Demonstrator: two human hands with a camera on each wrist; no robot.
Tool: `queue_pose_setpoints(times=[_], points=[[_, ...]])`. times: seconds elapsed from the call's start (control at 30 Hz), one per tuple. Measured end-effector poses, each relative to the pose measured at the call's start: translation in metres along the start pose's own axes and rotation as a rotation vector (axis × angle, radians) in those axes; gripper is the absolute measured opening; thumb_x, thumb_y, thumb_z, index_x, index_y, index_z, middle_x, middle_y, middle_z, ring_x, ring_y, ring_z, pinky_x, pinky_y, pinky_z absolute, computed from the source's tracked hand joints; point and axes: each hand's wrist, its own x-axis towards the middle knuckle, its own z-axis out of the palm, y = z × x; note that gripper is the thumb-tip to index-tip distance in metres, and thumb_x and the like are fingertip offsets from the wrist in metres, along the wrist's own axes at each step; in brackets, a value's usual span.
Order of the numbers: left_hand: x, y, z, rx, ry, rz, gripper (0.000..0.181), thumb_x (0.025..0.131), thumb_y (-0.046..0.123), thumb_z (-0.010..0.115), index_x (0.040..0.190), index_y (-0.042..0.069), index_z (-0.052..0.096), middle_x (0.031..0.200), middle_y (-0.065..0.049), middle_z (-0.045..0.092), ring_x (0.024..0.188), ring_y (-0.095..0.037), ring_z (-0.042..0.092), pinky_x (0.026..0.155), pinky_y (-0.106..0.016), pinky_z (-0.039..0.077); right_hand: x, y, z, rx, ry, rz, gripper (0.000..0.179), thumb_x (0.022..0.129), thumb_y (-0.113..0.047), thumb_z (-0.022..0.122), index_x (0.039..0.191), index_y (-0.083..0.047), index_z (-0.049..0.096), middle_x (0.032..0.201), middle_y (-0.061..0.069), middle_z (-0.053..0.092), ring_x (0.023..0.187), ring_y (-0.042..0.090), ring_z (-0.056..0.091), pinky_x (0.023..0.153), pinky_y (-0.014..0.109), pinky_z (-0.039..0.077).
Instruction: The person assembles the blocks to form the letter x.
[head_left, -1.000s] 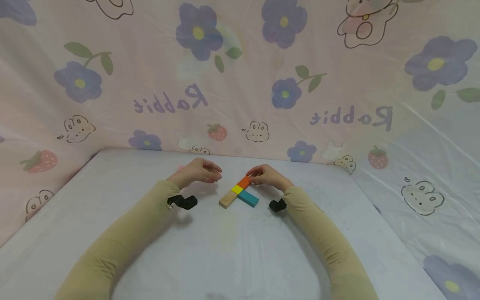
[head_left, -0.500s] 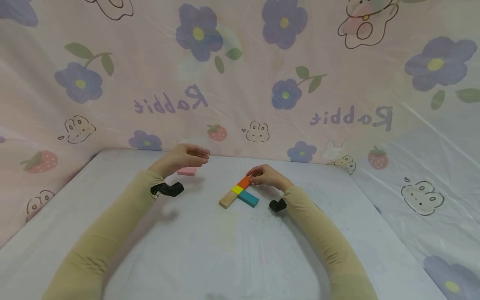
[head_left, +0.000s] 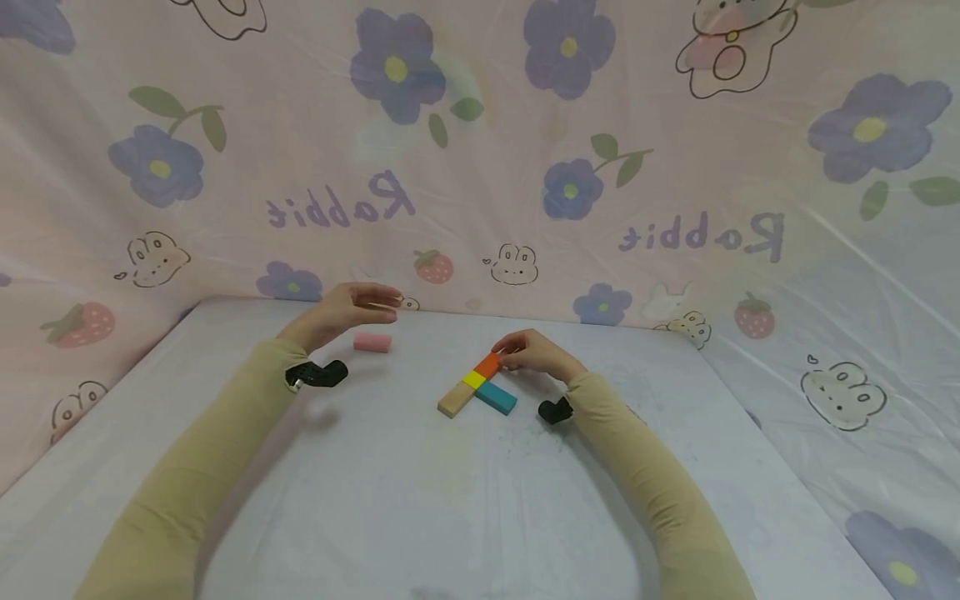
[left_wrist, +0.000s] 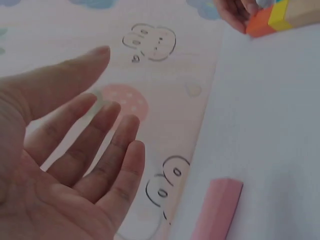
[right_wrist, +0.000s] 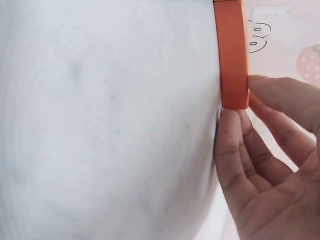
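Note:
In the head view my left hand (head_left: 341, 312) hovers over the back left of the table, fingers spread loosely and holding nothing. Just beyond and below it lies a pink block (head_left: 372, 342), apart from the hand; the left wrist view shows the pink block (left_wrist: 219, 207) right of the open palm (left_wrist: 65, 200). My right hand (head_left: 538, 354) holds the far end of an orange block (head_left: 487, 364), thumb on its side and fingertips against its end (right_wrist: 233, 55). That block meets a small yellow block (head_left: 474, 380), which touches a natural wood block (head_left: 454, 398) and a teal block (head_left: 496, 397).
All the blocks lie flat on a white-covered table (head_left: 420, 517). Behind it hangs a patterned curtain (head_left: 480, 150) with flowers and rabbits, meeting the table's back edge. A black wrist camera (head_left: 318, 374) sits on the left sleeve, another black camera (head_left: 556, 410) on the right.
My left hand has moved left and back, away from the joined blocks, so the pink block now shows fully. The right hand and the joined blocks have stayed in place.

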Motion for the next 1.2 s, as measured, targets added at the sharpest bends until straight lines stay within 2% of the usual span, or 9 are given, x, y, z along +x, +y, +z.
queue_pose_setpoints(times=[0.2, 0.37, 0.6, 0.9, 1.2], points=[[0.0, -0.013, -0.009, 0.006, -0.008, 0.012, 0.057, 0.087, 0.017, 0.072, 0.137, 0.004, 0.048, 0.133, -0.012, 0.054, 0.12, -0.024, 0.051, 0.107, -0.046, 0.031, 0.0, 0.001, 0.0, 0.004, 0.008, 0.015, 0.027, 0.09, -0.008, 0.065, 0.117, -0.005, 0.066, 0.101, 0.008, 0.065, 0.081, 0.018, 0.059, 0.071, 0.027, 0.05], [0.0, -0.023, -0.015, 0.039, -0.034, 0.017, 0.059, 0.088, 0.014, 0.071, 0.138, 0.001, 0.045, 0.133, -0.014, 0.053, 0.123, -0.029, 0.05, 0.105, -0.046, 0.034, 0.0, 0.002, 0.001, -0.008, 0.012, 0.023, 0.027, 0.09, -0.01, 0.065, 0.117, -0.007, 0.066, 0.101, 0.007, 0.065, 0.082, 0.018, 0.059, 0.072, 0.027, 0.049], [0.0, -0.033, -0.019, 0.098, -0.033, -0.014, 0.061, 0.084, 0.015, 0.074, 0.137, 0.003, 0.047, 0.136, -0.016, 0.05, 0.128, -0.038, 0.041, 0.105, -0.048, 0.034, 0.0, 0.001, 0.002, -0.02, 0.017, 0.029, 0.027, 0.09, -0.011, 0.065, 0.117, -0.008, 0.066, 0.101, 0.007, 0.065, 0.083, 0.018, 0.06, 0.073, 0.027, 0.05], [0.001, -0.041, -0.023, 0.165, -0.012, -0.031, 0.063, 0.083, 0.008, 0.075, 0.138, -0.002, 0.046, 0.139, -0.027, 0.043, 0.128, -0.043, 0.039, 0.105, -0.052, 0.032, 0.0, 0.002, 0.002, -0.026, 0.019, 0.027, 0.027, 0.09, -0.009, 0.064, 0.117, -0.008, 0.066, 0.102, 0.007, 0.065, 0.084, 0.019, 0.06, 0.074, 0.027, 0.05], [0.003, -0.051, -0.024, 0.256, -0.038, -0.013, 0.058, 0.084, 0.001, 0.069, 0.135, -0.01, 0.044, 0.136, -0.031, 0.044, 0.126, -0.046, 0.04, 0.102, -0.052, 0.035, 0.0, 0.001, 0.001, -0.022, 0.016, 0.025, 0.028, 0.09, -0.012, 0.065, 0.118, -0.009, 0.066, 0.105, 0.007, 0.064, 0.086, 0.02, 0.061, 0.076, 0.029, 0.051]])
